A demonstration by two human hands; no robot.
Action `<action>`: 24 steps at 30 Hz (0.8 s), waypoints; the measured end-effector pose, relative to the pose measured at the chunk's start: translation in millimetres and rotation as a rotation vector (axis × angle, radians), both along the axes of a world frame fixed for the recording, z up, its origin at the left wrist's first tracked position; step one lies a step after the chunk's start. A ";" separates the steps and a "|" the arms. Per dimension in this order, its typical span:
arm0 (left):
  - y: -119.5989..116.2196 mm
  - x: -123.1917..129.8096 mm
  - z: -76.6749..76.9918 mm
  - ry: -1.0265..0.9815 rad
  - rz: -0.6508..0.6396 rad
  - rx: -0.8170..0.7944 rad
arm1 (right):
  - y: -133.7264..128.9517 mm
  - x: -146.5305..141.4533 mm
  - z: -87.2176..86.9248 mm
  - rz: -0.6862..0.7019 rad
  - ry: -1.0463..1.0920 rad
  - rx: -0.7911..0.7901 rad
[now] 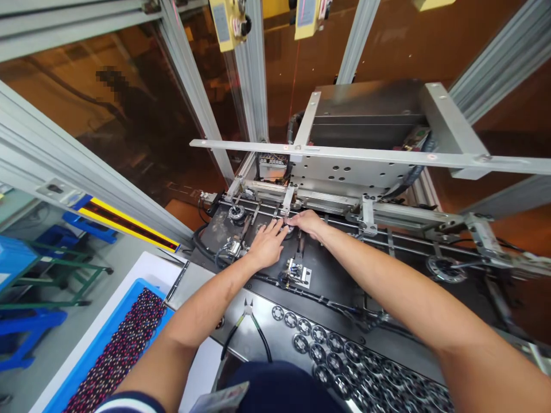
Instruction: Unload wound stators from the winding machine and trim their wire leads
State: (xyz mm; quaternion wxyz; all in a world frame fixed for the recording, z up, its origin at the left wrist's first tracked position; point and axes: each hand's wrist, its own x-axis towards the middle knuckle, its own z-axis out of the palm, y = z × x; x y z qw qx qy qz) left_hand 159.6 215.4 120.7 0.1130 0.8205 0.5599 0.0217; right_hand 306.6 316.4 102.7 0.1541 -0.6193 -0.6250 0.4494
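Note:
Both hands meet at a small round part (289, 234) on the machine's dark bed, below a metal bracket (287, 201). My left hand (266, 246) reaches in with fingers stretched out and slightly spread, their tips at the part's left edge. From the right, my right hand (309, 223) has its thumb and fingers pinched together at the part's upper side; what lies between them is hidden. Most of the part is covered by the fingers. A similar ring-shaped piece (236, 214) sits in a station to the left, and another ring (446, 268) sits far right.
Wire cutters (248, 312) lie jaws-up on the steel ledge (202, 287), beside rows of metal rings (318, 353). At lower left a blue tray (136, 287) holds many dark pieces with pink spots. A metal bar (365, 155) crosses above the bed; a small clamp device (297, 272) stands nearer me.

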 end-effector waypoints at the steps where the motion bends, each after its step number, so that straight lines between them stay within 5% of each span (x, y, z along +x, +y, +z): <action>1: -0.4 0.6 1.3 0.009 -0.003 -0.002 | -0.6 -1.8 3.0 0.005 -0.007 0.012; 7: -2.3 2.7 8.5 0.048 -0.005 0.010 | -29.7 19.8 49.1 0.111 -0.096 0.174; 11: -1.8 1.5 7.3 0.031 0.001 0.016 | -71.9 104.6 88.9 0.219 -0.132 0.268; 13: -1.9 1.1 6.5 0.018 0.009 0.024 | -86.2 150.9 97.8 0.163 -0.202 0.288; 17: -3.5 2.1 8.4 0.000 0.040 0.067 | -89.5 192.0 78.6 0.024 -0.358 0.304; 24: -17.7 5.6 31.9 -0.058 0.084 0.211 | -73.6 157.3 25.7 0.061 -0.422 0.177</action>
